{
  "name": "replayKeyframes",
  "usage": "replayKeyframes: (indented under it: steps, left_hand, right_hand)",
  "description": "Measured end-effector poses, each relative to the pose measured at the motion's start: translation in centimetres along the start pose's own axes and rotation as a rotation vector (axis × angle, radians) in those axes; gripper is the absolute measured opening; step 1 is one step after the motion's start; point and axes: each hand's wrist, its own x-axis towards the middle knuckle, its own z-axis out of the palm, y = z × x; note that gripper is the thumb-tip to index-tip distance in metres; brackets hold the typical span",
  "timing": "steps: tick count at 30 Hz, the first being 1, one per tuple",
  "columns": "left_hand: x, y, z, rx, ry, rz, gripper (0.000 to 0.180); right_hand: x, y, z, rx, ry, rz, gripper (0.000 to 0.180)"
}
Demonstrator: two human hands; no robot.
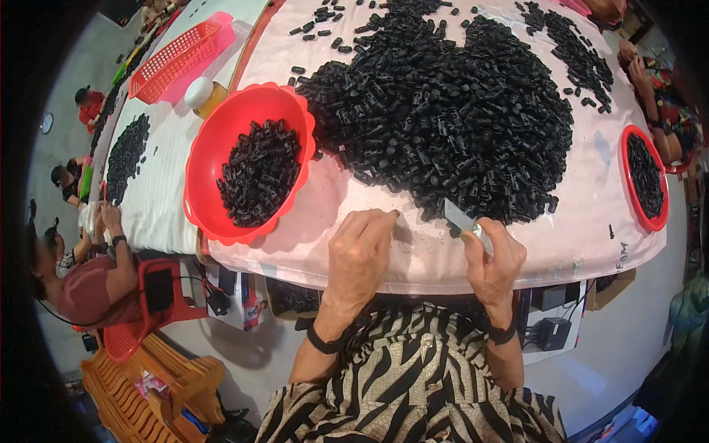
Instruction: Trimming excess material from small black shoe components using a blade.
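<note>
A large heap of small black plastic parts (443, 111) lies on the pink cloth-covered table (295, 260) in front of me. My left hand (358, 255) is just short of the heap, fingers drawn together in a pinch. A dark speck shows at its fingertips, too small to name. My right hand (495, 258) grips a small knife (459, 216), its flat pale blade pointing up and left at the heap's near edge. Most of the knife's handle is hidden in my fingers. Left of the heap, a red scalloped bowl (201, 181) holds more black parts.
Behind the bowl stand a white-lidded jar (198, 94) and a red slotted basket (177, 59). At right, a red oval basket (634, 148) holds black parts. People sit at both sides, one in a maroon shirt (96, 292) at left. A wooden bench (148, 384) is lower left.
</note>
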Motion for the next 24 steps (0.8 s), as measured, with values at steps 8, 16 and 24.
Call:
replayKeyframes:
  steps: [8,16,24]
  left_hand:
    - [0.0,0.8,-1.3,-0.907,0.001,-0.811,0.02]
    - [-0.4,0.5,-2.0,-1.417,-0.09,-0.92,0.032]
    - [-0.2,0.2,-1.9,-1.463,-0.119,-0.917,0.027]
  right_hand:
    - [-0.1,-0.2,0.1,0.007,0.029,0.011,0.02]
    - [0.0,-0.2,0.1,-0.016,0.017,0.001,0.02]
    - [0.0,-0.1,0.2,-0.013,0.012,0.006,0.02]
